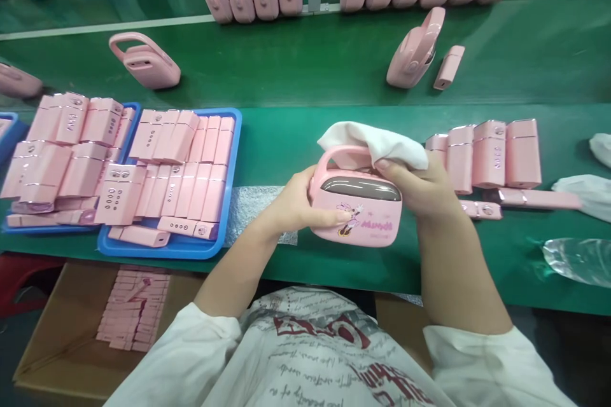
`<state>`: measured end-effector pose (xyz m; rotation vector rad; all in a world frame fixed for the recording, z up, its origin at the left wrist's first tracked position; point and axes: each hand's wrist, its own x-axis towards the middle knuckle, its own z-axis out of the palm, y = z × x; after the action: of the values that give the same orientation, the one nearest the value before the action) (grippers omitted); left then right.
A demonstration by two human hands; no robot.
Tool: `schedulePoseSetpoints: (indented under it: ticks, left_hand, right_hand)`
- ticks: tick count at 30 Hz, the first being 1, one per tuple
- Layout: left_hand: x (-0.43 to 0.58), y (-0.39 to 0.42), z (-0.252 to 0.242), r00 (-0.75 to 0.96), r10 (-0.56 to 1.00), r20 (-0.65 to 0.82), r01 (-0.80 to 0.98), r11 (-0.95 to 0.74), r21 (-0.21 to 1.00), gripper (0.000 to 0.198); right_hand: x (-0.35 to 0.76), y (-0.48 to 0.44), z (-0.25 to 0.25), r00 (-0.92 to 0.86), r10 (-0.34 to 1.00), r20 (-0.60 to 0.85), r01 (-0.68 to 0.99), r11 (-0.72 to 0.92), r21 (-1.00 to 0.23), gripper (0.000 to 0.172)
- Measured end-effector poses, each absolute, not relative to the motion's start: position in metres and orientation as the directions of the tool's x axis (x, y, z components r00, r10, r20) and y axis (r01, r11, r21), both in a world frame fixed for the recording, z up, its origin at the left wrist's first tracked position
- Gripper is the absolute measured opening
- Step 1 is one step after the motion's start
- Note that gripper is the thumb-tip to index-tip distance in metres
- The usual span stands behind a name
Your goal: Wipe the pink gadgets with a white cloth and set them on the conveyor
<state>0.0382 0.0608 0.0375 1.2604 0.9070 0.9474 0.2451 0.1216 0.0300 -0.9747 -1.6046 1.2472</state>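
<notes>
Left hand (298, 203): closed around the case (358, 210) end, thumb across its front
Right hand (422, 187): pinching the cloth (375, 143) onto the handle
Case: held just above the bench (286, 133), right of the tray (162, 247)
Wiping: I'd keep the cloth flat and the case steady
Look: glossy pink, dark window, cartoon print

- The case (356, 206) is pink and rounded, with a loop handle on top, a dark glossy strip across its front and a cartoon print below. It is held upright between the left hand (298, 203) and right hand (422, 187).
- The cloth (377, 143) is white and crumpled, draped over the handle, seemingly pinched under the right fingers.
</notes>
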Motion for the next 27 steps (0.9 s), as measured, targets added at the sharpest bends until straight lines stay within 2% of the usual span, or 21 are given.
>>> schedulePoseSetpoints:
  ticks: [3,5,7,9,11,14,18,21,24,25,26,27]
  left_hand:
    - [0.039,0.061,0.041,0.430,0.893,-0.137,0.001,0.151,0.989,0.058]
    - [0.042,0.060,0.043,0.466,0.855,-0.228,0.117,0.196,0.974,0.054]
    - [0.046,0.058,0.043,0.433,0.844,-0.316,0.261,0.218,0.940,0.054]
    - [0.049,0.056,0.042,0.336,0.880,-0.335,0.356,0.211,0.910,0.065]
    - [0.048,0.055,0.039,0.242,0.934,-0.263,0.354,0.167,0.920,0.080]
    - [0.043,0.055,0.034,0.087,0.990,-0.108,0.290,0.079,0.954,0.104]
    - [0.038,0.058,0.023,-0.160,0.987,0.031,0.301,0.019,0.953,0.124]
    - [0.038,0.063,0.018,-0.235,0.967,0.100,0.313,-0.023,0.949,0.123]
    - [0.037,0.068,0.018,-0.264,0.960,0.096,0.273,-0.021,0.962,0.107]
    - [0.037,0.069,0.019,-0.260,0.960,0.105,0.249,-0.038,0.968,0.103]
    - [0.036,0.071,0.020,-0.245,0.962,0.119,0.211,-0.067,0.975,0.100]
    - [0.036,0.072,0.021,-0.222,0.966,0.134,0.152,-0.102,0.983,0.098]
  right_hand:
    - [0.247,0.123,0.038,-0.481,0.863,0.157,0.188,0.277,-0.942,0.027]
    - [0.243,0.121,0.040,-0.555,0.823,0.122,0.265,0.314,-0.912,0.030]
    - [0.238,0.118,0.039,-0.586,0.801,0.123,0.326,0.372,-0.869,0.034]
    - [0.235,0.117,0.037,-0.556,0.805,0.206,0.362,0.457,-0.812,0.039]
    - [0.235,0.117,0.034,-0.473,0.827,0.304,0.406,0.511,-0.758,0.045]
    - [0.238,0.118,0.028,-0.308,0.863,0.402,0.512,0.506,-0.694,0.049]
    - [0.226,0.111,0.018,-0.237,0.803,0.547,0.567,0.572,-0.593,0.045]
    - [0.204,0.100,0.012,-0.345,0.637,0.689,0.433,0.759,-0.485,0.044]
    - [0.192,0.096,0.007,-0.489,0.359,0.795,0.204,0.933,-0.296,0.042]
    - [0.193,0.097,0.004,-0.491,0.315,0.812,0.180,0.949,-0.260,0.041]
    - [0.195,0.100,0.001,-0.457,0.337,0.823,0.206,0.940,-0.271,0.041]
    - [0.199,0.103,-0.003,-0.392,0.422,0.818,0.262,0.903,-0.340,0.041]
